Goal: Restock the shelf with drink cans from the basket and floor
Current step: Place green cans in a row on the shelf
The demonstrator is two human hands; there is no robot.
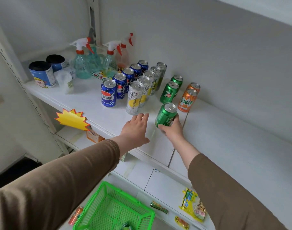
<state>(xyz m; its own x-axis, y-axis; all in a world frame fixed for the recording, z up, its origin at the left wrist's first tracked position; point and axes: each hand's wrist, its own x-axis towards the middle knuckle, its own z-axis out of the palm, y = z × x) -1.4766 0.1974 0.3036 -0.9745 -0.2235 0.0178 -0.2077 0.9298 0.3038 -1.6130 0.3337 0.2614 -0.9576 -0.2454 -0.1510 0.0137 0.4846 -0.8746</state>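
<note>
I'm in a small shop. Drink cans (108, 92) stand in brand rows on my white shelf (224, 138), a yellow starburst price tag (72, 119) clipped to its edge. A green shopping basket (115, 211) sits below.

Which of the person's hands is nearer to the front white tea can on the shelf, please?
Left. The left hand hovers open just below the front white tea can, fingertips nearly reaching it; the right hand grips a green can farther right.

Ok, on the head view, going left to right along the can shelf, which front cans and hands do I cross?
Front blue cola can → front white tea can → left hand → green can gripped by the right hand → front orange can.
</note>
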